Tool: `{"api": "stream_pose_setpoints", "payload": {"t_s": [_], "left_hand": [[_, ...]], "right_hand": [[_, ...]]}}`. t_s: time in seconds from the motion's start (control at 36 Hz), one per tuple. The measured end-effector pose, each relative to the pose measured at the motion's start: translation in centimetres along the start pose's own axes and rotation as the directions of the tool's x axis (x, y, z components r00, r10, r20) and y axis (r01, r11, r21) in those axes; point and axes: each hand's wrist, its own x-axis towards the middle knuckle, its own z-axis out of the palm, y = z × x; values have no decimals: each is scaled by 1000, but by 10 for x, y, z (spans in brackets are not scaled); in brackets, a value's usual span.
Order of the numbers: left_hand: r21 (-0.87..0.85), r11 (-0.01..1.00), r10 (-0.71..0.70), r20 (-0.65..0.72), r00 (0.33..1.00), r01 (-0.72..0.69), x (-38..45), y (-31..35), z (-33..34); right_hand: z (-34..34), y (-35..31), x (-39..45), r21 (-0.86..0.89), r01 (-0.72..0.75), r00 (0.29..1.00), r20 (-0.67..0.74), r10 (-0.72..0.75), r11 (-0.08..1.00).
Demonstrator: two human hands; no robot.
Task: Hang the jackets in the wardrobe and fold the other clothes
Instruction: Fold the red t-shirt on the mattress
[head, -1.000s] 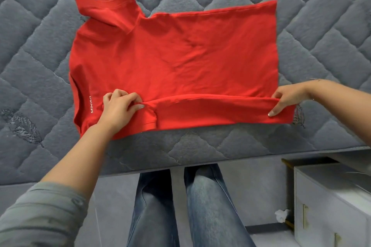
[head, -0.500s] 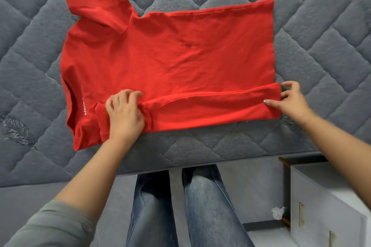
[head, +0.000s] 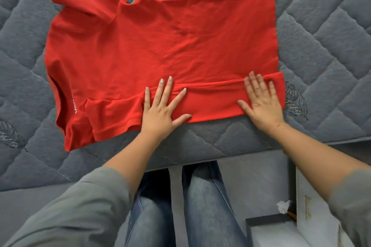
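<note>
Under flat hands, shirt fold hidden.

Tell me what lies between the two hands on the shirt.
In the head view, only the folded-over strip of the red T-shirt lies between the left hand and right hand, both pressing flat on it.

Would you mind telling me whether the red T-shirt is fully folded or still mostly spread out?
Mostly spread. Only the near edge of the red T-shirt is turned over in a narrow strip, pressed by the left hand and right hand.
</note>
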Motion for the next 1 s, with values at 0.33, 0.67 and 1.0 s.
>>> {"api": "stream_pose_setpoints", "payload": {"t_s": [0.33, 0.67, 1.0], "left_hand": [[-562, 791, -456, -281, 844, 240, -74, -46, -74], [-761, 331, -706, 193, 681, 559, -117, -123, -45], [-877, 468, -527, -181, 830, 105, -81, -155, -56]], "right_hand": [[-40, -90, -15, 325, -182, 945, -204, 257, 928], [-17, -298, 12, 878, -382, 908, 300, 291, 287], [-17, -307, 14, 925, -378, 902, 360, 238, 30]]}}
